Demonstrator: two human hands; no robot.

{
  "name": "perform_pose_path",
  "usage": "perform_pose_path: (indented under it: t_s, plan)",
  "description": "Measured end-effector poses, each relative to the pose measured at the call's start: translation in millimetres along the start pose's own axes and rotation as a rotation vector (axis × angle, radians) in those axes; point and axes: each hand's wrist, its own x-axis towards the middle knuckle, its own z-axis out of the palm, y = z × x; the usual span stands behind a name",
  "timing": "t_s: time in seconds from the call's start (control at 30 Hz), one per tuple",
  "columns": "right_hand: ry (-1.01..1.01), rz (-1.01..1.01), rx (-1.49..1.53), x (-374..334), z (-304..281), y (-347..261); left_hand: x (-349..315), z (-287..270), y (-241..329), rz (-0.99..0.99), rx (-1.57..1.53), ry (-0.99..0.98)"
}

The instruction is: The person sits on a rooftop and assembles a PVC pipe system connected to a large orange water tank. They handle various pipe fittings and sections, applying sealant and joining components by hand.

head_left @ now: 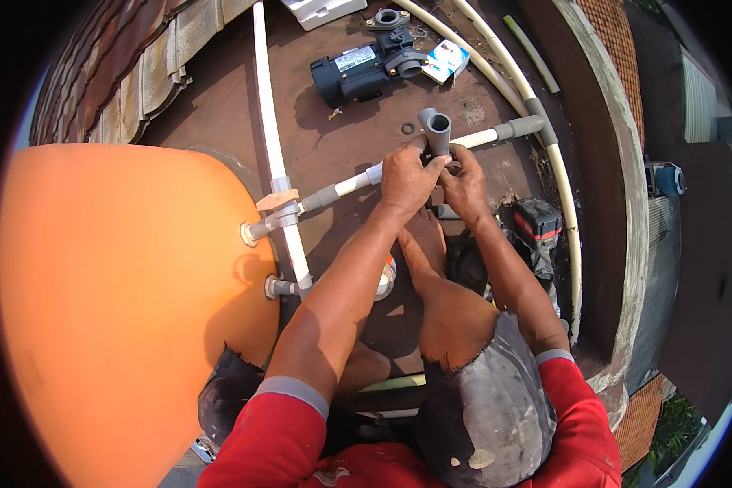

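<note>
Both my hands meet at a grey PVC pipe tee [439, 130], whose round open end points up toward me. My left hand [411, 177] is closed round the fitting's lower left side. Opposite it, the fingers of my right hand [464, 180] curl in at the lower right, thumb close to the left one. What the fingertips press on underneath is partly hidden. Behind my hands passes a white pipe [478, 138] with grey joints. A small dark rubber ring [407, 128] lies on the floor just left of the tee.
A dark water pump [364, 71] lies beyond my hands, next to a small white-and-blue box [446, 61]. The large orange tank [130, 301] fills the left. White pipes [270, 122] cross the brown floor. A cordless tool's battery [538, 221] is at my right, near the low wall [618, 163].
</note>
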Motion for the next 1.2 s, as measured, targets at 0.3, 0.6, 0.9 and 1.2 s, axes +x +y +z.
perform_pose_path:
  t_s: [0.3,0.6,0.9,1.2]
  plan:
    - [-0.040,0.006,0.018,6,-1,-12,3,7,-7,0.049,-0.104,0.111]
    - [-0.048,0.032,0.002,7,-3,-6,4,3,-3,-0.019,-0.086,0.029]
    - [-0.051,0.017,-0.012,6,-4,-13,4,1,1,-0.003,-0.079,0.004]
    - [-0.057,0.033,-0.048,4,-3,-16,3,5,-10,0.084,-0.115,0.080]
